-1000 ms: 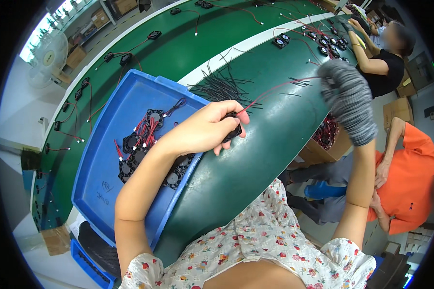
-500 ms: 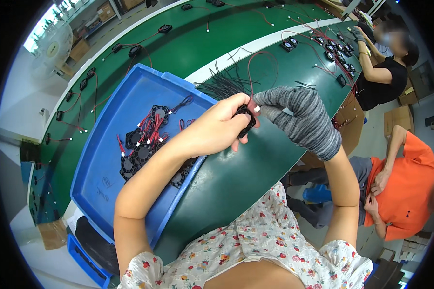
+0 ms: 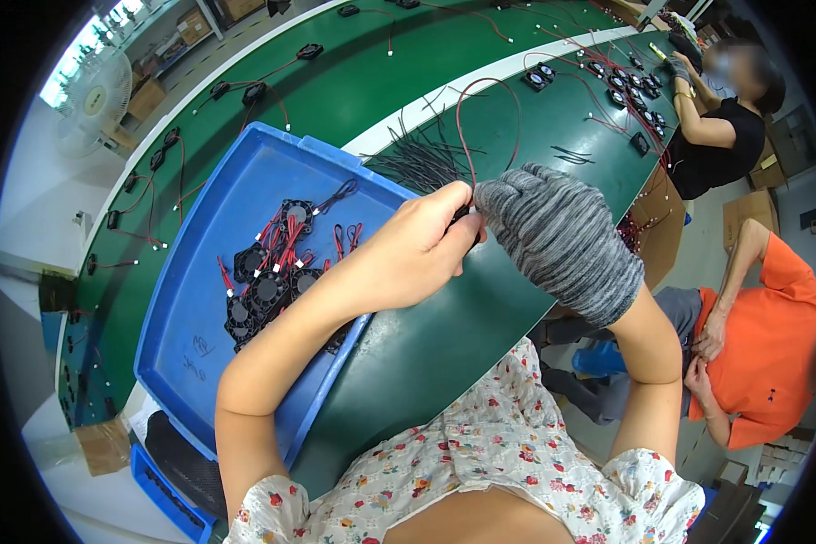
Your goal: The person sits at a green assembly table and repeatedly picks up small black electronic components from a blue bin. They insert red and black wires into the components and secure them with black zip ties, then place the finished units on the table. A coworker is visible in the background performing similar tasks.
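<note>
My bare left hand (image 3: pixel 415 247) is closed around a small black cooling fan (image 3: pixel 463 214), which its fingers now mostly hide. Pressed up against those fingertips is my right hand (image 3: pixel 564 238) in a grey striped glove, its fingers bent inward at the base of the fan's wire. That red and black wire (image 3: pixel 460 118) rises from between the hands and loops over above the table. Just beyond my left hand, thin black ties (image 3: pixel 422 161) lie in a loose pile. The exact grip of the gloved fingertips is hidden.
A blue tray (image 3: pixel 160 272) on the left holds several black fans (image 3: pixel 267 288) with red wires. Beyond it runs a green conveyor (image 3: pixel 335 91) carrying more fans. Fans (image 3: pixel 621 86) lie at the far right near a co-worker (image 3: pixel 716 127). Another person in orange (image 3: pixel 762 335) is at the right.
My gloved hand has turned and closed in against the left hand. The fan, plainly visible before, is now mostly covered, and the white connector beside it no longer shows.
</note>
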### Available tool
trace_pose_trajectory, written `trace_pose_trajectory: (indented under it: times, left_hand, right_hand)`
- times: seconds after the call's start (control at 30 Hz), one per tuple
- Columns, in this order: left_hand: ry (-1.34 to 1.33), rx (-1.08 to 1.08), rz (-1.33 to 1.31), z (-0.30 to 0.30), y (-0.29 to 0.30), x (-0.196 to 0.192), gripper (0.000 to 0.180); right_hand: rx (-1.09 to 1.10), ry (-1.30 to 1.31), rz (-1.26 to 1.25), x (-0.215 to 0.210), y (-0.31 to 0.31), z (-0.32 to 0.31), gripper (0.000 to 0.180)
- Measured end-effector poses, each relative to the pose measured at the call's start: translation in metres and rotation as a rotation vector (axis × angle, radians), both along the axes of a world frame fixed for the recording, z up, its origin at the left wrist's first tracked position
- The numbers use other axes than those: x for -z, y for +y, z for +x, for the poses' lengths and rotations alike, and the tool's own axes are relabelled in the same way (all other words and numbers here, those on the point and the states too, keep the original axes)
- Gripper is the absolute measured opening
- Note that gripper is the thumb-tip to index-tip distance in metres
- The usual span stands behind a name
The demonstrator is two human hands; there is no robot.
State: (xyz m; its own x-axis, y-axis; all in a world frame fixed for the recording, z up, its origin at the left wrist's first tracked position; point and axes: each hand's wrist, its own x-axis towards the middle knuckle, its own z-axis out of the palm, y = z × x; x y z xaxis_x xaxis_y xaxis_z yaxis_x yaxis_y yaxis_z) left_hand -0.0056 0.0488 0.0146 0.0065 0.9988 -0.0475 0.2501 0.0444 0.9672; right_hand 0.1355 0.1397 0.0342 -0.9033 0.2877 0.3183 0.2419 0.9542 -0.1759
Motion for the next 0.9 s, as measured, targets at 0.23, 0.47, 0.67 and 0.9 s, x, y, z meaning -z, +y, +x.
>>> trace_pose_trajectory:
  times: [0.23,0.47,0.67,0.9]
  left_hand:
    - [-0.027,0.075,0.007,-0.004,0.000,-0.005,0.017]
    - [-0.622,0.176,-0.071,0.000,-0.003,-0.013,0.024]
    - [-0.797,0.259,-0.140,0.002,-0.003,-0.002,0.024]
    - [-0.674,0.274,-0.122,0.006,-0.002,0.007,0.022]
  right_hand:
    - [-0.058,0.228,-0.218,-0.002,0.007,0.002,0.013]
    - [0.047,0.719,-1.234,0.036,0.022,0.011,0.030]
    - [0.004,0.641,-1.557,0.043,-0.010,0.005,0.022]
    - [0.062,0.681,-1.528,0.044,-0.013,0.011,0.019]
